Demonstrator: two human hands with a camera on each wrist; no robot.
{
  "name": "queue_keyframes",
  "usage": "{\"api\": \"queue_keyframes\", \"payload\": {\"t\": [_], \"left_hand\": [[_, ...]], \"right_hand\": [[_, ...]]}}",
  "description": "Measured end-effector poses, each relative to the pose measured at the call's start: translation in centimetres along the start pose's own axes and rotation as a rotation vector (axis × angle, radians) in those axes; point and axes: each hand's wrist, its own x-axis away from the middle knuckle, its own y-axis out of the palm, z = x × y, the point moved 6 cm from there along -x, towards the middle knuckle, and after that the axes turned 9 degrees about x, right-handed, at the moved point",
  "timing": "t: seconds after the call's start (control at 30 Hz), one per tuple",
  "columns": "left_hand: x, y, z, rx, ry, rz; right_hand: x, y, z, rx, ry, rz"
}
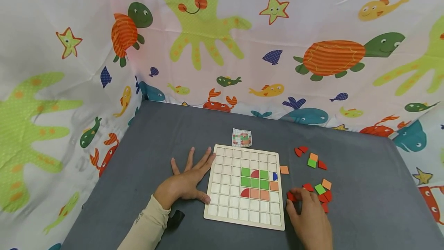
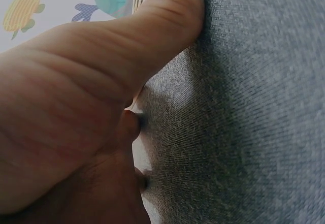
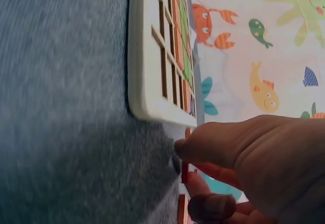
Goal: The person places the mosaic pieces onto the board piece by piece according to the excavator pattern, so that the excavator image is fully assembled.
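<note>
A pale wooden grid board (image 1: 225,212) lies on the grey cloth, with green, orange, red and blue-white pieces set in some of its squares. My left hand (image 1: 185,183) rests flat with fingers spread, its thumb and fingertips touching the board's left edge. Right of the board, my right hand (image 1: 310,219) pinches a small red piece (image 1: 291,196) between thumb and fingers, low over the cloth. In the right wrist view that red piece (image 3: 185,172) shows edge-on beside the thumb, so its full outline is hidden.
Loose red, green and orange pieces (image 1: 320,189) lie just beyond the right hand, with another small group (image 1: 312,160) farther back. One orange square (image 1: 284,169) sits by the board's right edge. A printed pattern card (image 1: 241,138) lies behind the board. Sea-animal fabric (image 1: 222,80) hangs behind.
</note>
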Motion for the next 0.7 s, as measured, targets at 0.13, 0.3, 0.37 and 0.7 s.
{"api": "queue_keyframes", "payload": {"t": [0.13,0.3,0.37,0.7], "left_hand": [[-0.5,0.7,-1.1,0.006,0.029,0.019],[-0.1,0.4,-0.5,-0.002,0.01,0.021],[0.2,0.0,0.1,-0.015,-0.01,0.011],[0.0,0.3,-0.4,0.01,0.026,0.018]], "right_hand": [[0.3,0.1,-0.9,-0.021,-0.037,0.022],[0.4,0.2,-2.1,-0.017,-0.051,0.01],[0.5,0.2,-2.4,-0.007,-0.047,0.009],[0.6,0.4,-2.7,0.012,-0.056,0.029]]}}
